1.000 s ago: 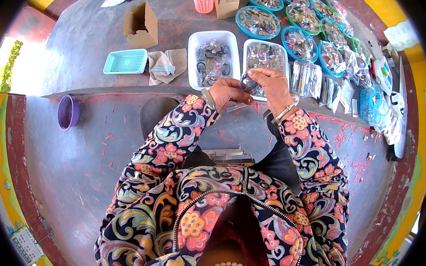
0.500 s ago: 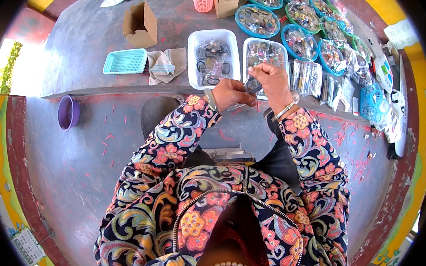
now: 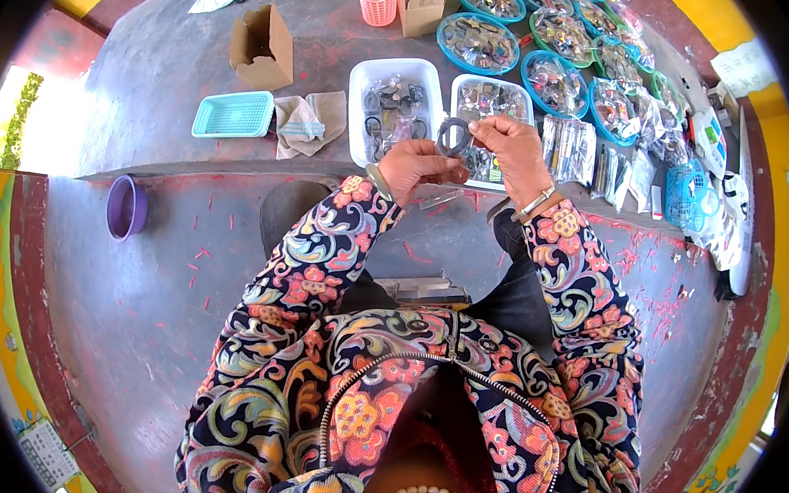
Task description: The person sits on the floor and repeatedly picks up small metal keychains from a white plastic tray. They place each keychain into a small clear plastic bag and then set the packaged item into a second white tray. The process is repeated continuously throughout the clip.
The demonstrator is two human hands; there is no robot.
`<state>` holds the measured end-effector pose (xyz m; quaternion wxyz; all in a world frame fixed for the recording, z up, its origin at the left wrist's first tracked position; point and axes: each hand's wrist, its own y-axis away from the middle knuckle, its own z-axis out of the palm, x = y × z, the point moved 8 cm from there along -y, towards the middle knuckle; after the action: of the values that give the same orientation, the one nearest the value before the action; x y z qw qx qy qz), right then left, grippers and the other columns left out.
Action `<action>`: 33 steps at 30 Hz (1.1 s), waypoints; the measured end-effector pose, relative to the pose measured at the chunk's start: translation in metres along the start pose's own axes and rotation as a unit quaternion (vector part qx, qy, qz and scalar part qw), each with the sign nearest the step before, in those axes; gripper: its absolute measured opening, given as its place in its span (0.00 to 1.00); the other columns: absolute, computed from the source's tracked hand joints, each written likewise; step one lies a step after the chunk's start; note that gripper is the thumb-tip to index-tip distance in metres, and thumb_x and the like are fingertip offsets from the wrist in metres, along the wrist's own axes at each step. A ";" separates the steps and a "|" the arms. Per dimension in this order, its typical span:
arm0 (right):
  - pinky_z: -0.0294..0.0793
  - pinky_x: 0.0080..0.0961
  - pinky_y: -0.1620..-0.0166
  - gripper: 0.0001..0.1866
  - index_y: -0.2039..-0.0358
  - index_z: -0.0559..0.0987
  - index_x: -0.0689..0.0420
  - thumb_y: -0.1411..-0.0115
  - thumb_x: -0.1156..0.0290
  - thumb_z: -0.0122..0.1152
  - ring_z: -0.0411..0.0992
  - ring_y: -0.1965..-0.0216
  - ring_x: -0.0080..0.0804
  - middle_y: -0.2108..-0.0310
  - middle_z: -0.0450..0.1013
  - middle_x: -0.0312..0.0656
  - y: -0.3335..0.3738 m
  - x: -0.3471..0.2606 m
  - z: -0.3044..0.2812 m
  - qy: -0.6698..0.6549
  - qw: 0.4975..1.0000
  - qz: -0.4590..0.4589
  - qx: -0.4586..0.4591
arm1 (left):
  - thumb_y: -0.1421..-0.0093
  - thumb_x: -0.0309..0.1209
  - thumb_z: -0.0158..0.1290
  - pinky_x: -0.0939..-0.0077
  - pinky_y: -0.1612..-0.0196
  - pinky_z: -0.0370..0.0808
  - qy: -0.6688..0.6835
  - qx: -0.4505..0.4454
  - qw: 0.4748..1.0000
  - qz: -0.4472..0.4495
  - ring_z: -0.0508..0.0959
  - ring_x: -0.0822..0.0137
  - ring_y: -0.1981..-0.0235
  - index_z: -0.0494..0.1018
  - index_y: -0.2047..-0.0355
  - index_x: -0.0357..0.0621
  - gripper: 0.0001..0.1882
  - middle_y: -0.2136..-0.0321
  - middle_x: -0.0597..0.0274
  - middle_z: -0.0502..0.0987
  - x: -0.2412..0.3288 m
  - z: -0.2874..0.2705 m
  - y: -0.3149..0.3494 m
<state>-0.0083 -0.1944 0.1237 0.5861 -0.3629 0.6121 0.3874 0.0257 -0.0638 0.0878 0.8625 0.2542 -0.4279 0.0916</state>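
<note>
A dark ring-shaped band [image 3: 443, 139] is held upright between my hands, over the front edge of the grey table. My right hand [image 3: 517, 156] pinches its right side between thumb and fingers. My left hand [image 3: 414, 169] is closed at its lower edge, thumb pointing toward the other hand. A strip of clear plastic [image 3: 440, 199] shows below the left fingers; whether they grip it is unclear. Just beyond are a white tray [image 3: 356, 109] with dark bands and clear packets, and a second white tray [image 3: 531, 106] with mixed small packets, partly hidden by my right hand.
Blue and green round baskets [image 3: 478, 69] of packets crowd the far right. Bagged slim items [image 3: 568, 149] lie right of the trays. Leftward are a folded cloth [image 3: 330, 116], turquoise basket [image 3: 231, 114] and open cardboard box [image 3: 262, 49]. A purple basin [image 3: 126, 207] stands on the floor.
The band has turned and risen slightly, so its round outline now shows. My right hand has shifted a little right and down, and my left hand has opened slightly away from it.
</note>
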 end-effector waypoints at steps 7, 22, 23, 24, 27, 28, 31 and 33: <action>0.58 0.13 0.78 0.09 0.79 0.76 0.64 0.50 0.70 0.57 0.59 0.82 0.13 0.85 0.68 0.29 -0.003 -0.005 0.002 0.066 0.997 -0.040 0.020 | 0.49 0.29 0.51 0.78 0.60 0.68 -0.011 0.002 1.000 0.013 0.75 0.68 0.66 0.71 0.67 0.37 0.10 0.70 0.57 0.76 -0.005 -0.005 -0.001; 0.64 0.13 0.75 0.07 0.71 0.76 0.64 0.49 0.75 0.54 0.67 0.78 0.15 0.78 0.72 0.35 0.003 -0.022 0.005 0.039 0.999 0.007 -0.037 | 0.50 0.34 0.54 0.81 0.78 0.66 -0.083 0.202 0.969 -0.114 0.70 0.74 0.82 0.68 0.74 0.40 0.10 0.82 0.64 0.72 -0.098 -0.134 -0.019; 0.63 0.12 0.71 0.09 0.67 0.76 0.61 0.47 0.72 0.51 0.68 0.74 0.17 0.76 0.72 0.34 0.004 -0.020 0.001 0.032 0.998 0.027 -0.047 | 0.50 0.35 0.54 0.80 0.79 0.65 -0.114 0.195 0.965 -0.135 0.69 0.74 0.83 0.68 0.74 0.41 0.11 0.82 0.65 0.71 -0.099 -0.140 -0.022; 0.63 0.13 0.71 0.09 0.67 0.76 0.61 0.46 0.72 0.51 0.68 0.75 0.17 0.76 0.72 0.34 0.005 -0.022 -0.001 0.032 0.998 0.028 -0.046 | 0.50 0.36 0.54 0.80 0.80 0.64 -0.145 0.189 0.959 -0.156 0.69 0.74 0.84 0.68 0.75 0.41 0.11 0.83 0.65 0.71 -0.101 -0.146 -0.024; 0.64 0.13 0.71 0.09 0.68 0.76 0.61 0.46 0.71 0.51 0.68 0.75 0.18 0.76 0.72 0.35 0.006 -0.025 -0.011 0.036 0.998 0.037 -0.035 | 0.48 0.39 0.52 0.79 0.81 0.63 -0.108 0.205 0.959 -0.162 0.68 0.74 0.85 0.69 0.76 0.41 0.13 0.85 0.66 0.70 -0.102 -0.150 -0.047; 0.64 0.14 0.71 0.09 0.68 0.76 0.61 0.46 0.71 0.51 0.68 0.75 0.18 0.76 0.72 0.35 0.006 -0.028 -0.016 0.032 0.998 0.038 -0.032 | 0.48 0.40 0.51 0.78 0.81 0.63 -0.073 0.214 0.962 -0.153 0.67 0.74 0.85 0.69 0.76 0.41 0.14 0.85 0.67 0.69 -0.102 -0.151 -0.059; 0.63 0.11 0.73 0.07 0.71 0.76 0.61 0.47 0.72 0.51 0.69 0.75 0.16 0.78 0.72 0.34 0.005 -0.030 -0.016 -0.007 0.999 0.035 -0.027 | 0.47 0.44 0.49 0.77 0.79 0.65 -0.051 0.158 0.984 -0.061 0.71 0.71 0.82 0.70 0.73 0.41 0.17 0.82 0.66 0.72 -0.067 -0.164 -0.105; 0.64 0.12 0.71 0.08 0.69 0.76 0.62 0.47 0.72 0.51 0.68 0.75 0.17 0.77 0.72 0.35 0.003 -0.021 -0.023 0.010 0.999 0.043 -0.029 | 0.47 0.45 0.50 0.70 0.67 0.67 -0.059 0.227 0.968 -0.092 0.69 0.67 0.67 0.65 0.63 0.38 0.22 0.69 0.59 0.69 -0.040 -0.163 -0.120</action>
<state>-0.0196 -0.2137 0.1456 0.5522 -0.3569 0.6216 0.4258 0.1583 -0.0793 -0.0689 0.7598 0.4868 -0.4210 0.0918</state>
